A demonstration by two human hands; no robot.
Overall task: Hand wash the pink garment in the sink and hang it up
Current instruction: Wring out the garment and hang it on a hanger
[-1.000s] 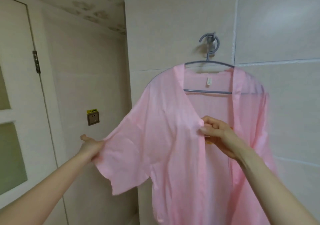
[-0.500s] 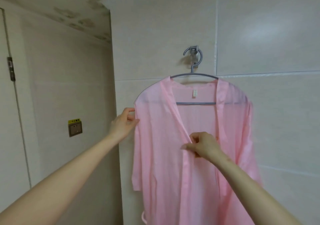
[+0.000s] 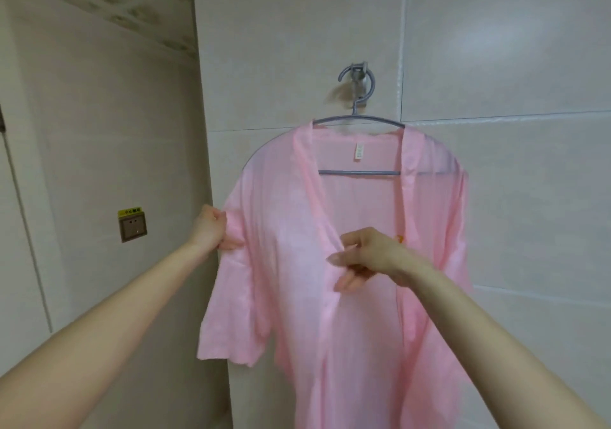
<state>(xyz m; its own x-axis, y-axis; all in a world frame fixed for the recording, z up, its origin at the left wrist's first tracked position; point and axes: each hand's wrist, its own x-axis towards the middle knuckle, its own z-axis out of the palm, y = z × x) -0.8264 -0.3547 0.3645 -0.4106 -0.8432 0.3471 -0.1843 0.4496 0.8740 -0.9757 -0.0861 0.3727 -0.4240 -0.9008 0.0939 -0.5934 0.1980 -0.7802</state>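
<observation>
1. Pink garment [image 3: 330, 313] is on a grey hanger [image 3: 358, 173], front open, draped flat against the tiled wall [image 3: 512, 65]. Bottom hem runs out of frame.
2. Hanger hook sits over a wall hook [image 3: 358, 72] just above the tile seam. Hanger's crossbar shows through the open neckline; its shoulders are under the fabric.
3. White label [image 3: 359, 151] hangs inside the back of the neck, above the crossbar.
4. Left hand [image 3: 211, 228]: closed, pinching the fabric at the outer edge of the left-side sleeve, near the shoulder seam. Fabric bunches at the grip. The sleeve hangs loose below it, cuff edge uneven.
5. Right hand [image 3: 367, 256]: fingers curled on the front placket edge at mid-chest, thumb and fingertips pinching the fabric. Grip looks light; how much fabric is caught I cannot tell, the fingers cover it.
6. Small orange mark [image 3: 400, 238] on the right-side front panel, just beyond the right hand. Too small to identify.
7. Both forearms are bare and reach up from the bottom corners of the frame.
8. Brown wall switch [image 3: 133, 228] with a yellow sticker above it sits on the side wall, left of the garment, well apart from it.
9. Ceiling strip at top left shows mottled dark patches.
</observation>
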